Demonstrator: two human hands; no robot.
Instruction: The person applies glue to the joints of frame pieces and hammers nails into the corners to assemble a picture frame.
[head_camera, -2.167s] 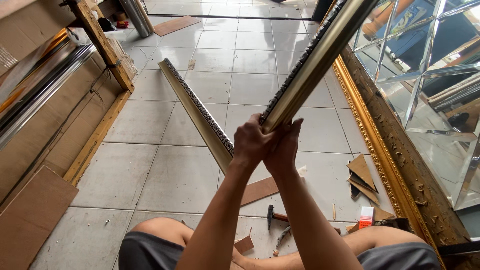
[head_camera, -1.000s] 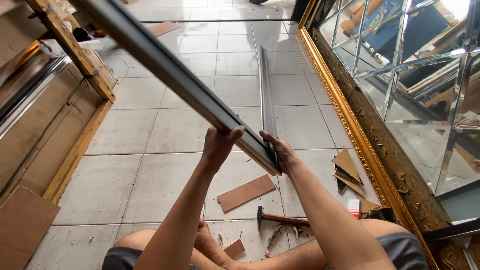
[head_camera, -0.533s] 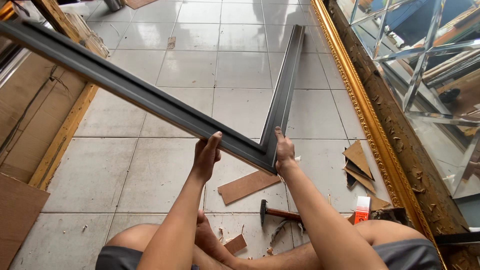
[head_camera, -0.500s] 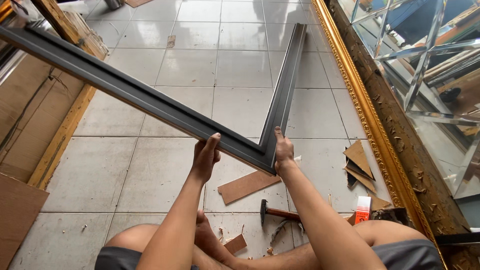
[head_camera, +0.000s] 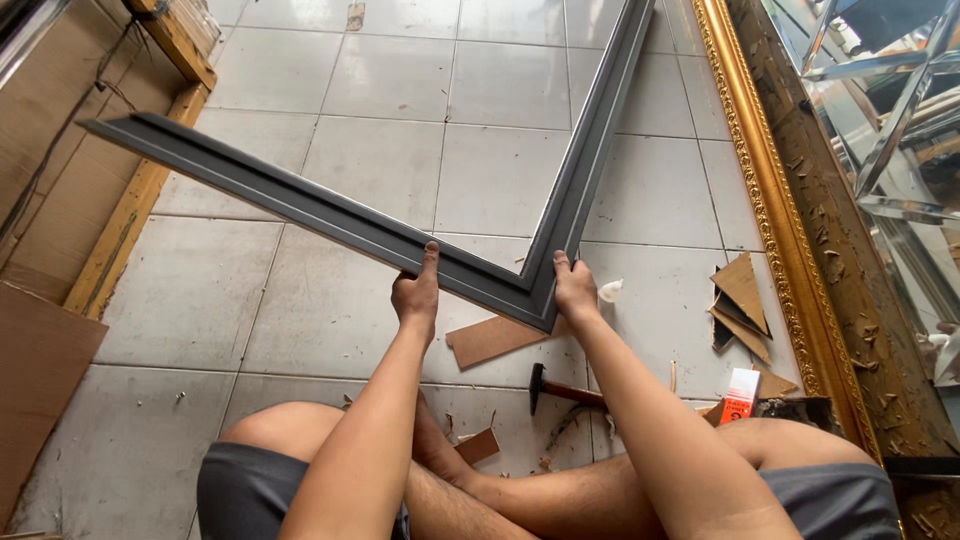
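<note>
a person seated cross-legged on a tiled floor (head_camera: 330, 330) holds up the mitred corner of a grey moulded frame (head_camera: 470, 275), two long lengths joined in a v whose point faces the sitter. the left hand (head_camera: 417, 292) is closed on the left length just short of the joint, thumb lying up across the moulding. the right hand (head_camera: 574, 288) is closed on the right length beside the corner, fingers pressed on its outer edge. the left arm of the frame runs out towards a wooden plank (head_camera: 135, 215) at the floor's edge; the right arm runs straight up out of view. under the corner lies a flat brown offcut (head_camera: 495, 340) on the tiles, and near it a hammer (head_camera: 562, 390) with a wooden handle. a small orange-and-white box (head_camera: 739, 396) sits by the right knee, close to torn cardboard scraps (head_camera: 740, 300). a gilt ornate frame (head_camera: 775, 210) lines the right side, wood chips strewn beside it.
</note>
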